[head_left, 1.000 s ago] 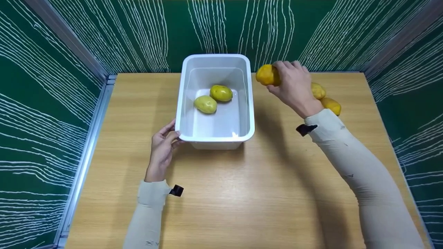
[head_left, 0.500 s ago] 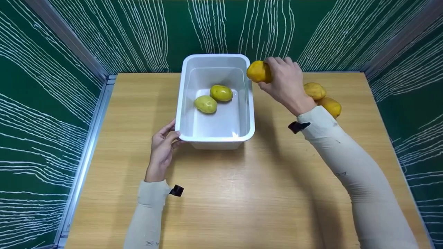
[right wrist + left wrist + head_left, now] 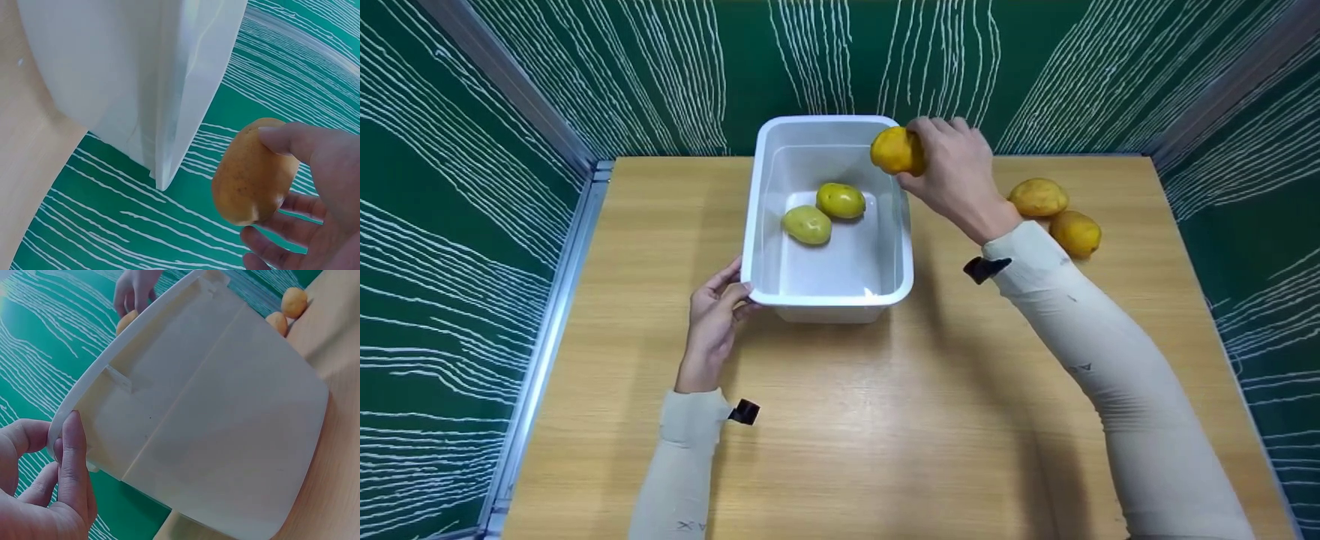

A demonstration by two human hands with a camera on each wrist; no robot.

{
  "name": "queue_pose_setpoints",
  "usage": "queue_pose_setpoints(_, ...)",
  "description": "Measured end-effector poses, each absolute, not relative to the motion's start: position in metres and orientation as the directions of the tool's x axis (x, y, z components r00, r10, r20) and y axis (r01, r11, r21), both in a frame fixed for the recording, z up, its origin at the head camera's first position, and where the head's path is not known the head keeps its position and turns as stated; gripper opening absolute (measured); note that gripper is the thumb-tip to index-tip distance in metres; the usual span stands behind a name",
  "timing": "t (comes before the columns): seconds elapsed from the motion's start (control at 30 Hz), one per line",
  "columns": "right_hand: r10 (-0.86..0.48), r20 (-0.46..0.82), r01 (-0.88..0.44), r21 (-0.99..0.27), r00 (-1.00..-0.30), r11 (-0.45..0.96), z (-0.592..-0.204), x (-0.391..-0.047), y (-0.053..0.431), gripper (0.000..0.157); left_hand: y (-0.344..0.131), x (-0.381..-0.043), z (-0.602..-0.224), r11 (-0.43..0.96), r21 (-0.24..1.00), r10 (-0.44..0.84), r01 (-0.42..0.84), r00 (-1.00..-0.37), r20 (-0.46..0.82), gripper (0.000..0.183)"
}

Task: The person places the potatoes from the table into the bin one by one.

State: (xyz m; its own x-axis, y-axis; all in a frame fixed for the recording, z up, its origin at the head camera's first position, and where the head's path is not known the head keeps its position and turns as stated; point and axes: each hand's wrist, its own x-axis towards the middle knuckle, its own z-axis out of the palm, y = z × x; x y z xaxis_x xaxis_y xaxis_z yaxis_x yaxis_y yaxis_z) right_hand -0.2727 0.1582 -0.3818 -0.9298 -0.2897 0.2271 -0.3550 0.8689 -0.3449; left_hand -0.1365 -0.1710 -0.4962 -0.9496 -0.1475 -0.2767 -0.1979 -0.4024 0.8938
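My right hand (image 3: 956, 169) grips a yellow-brown potato (image 3: 897, 151) above the back right rim of a white plastic bin (image 3: 906, 247). Seen in the right wrist view, the potato (image 3: 253, 174) sits between thumb and fingers, beside and clear of the bin wall (image 3: 112, 73). With thumb and fingers, my left hand (image 3: 714, 319) pinches the bin's front left corner rim; the left wrist view shows that rim (image 3: 95, 368) between them. Two potatoes lie on the bin floor, a paler one (image 3: 807, 225) and a greener one (image 3: 841, 201), close together.
On the wooden table (image 3: 840, 420), right of the bin, lie two more potatoes, one behind (image 3: 1038, 197) and one in front (image 3: 1076, 234). Green walls with white streaks (image 3: 660, 75) enclose the back and sides. A metal strip (image 3: 540, 352) runs along the left edge.
My right hand has moved left with the potato, from beside the bin to over its back right rim. The two potatoes on the table show more fully. My left hand stays on the bin.
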Motion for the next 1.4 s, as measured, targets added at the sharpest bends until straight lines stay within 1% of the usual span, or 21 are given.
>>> queue_pose_setpoints(0.3,-0.325,0.116,-0.345,-0.316,-0.939,0.884,-0.377,-0.277,0.142,0.057,-0.171,-0.137,-0.498,-0.404,0.898,-0.143,-0.177,-0.957,-0.253,0.052)
queue_pose_setpoints(0.7,-0.336,0.026,-0.328,-0.295,-0.942,0.897,-0.377,-0.282,0.119,0.06,-0.172,-0.136,-0.497,-0.413,0.893,-0.147,-0.176,-0.955,-0.256,0.052)
queue_pose_setpoints(0.9,-0.349,-0.017,-0.328,-0.309,-0.937,0.893,-0.38,-0.283,0.112,0.058,-0.171,-0.136,-0.498,-0.405,0.896,-0.151,-0.181,-0.954,-0.261,0.052)
queue_pose_setpoints(1.1,-0.336,-0.066,-0.301,-0.311,-0.94,0.902,-0.383,-0.286,0.106,0.054,-0.171,-0.136,-0.497,-0.412,0.893,-0.148,-0.182,-0.953,-0.263,0.052)
queue_pose_setpoints(1.4,-0.304,-0.162,-0.245,-0.308,-0.939,0.919,-0.386,-0.289,0.095,0.055,-0.171,-0.135,-0.496,-0.425,0.887,-0.147,-0.183,-0.952,-0.267,0.052)
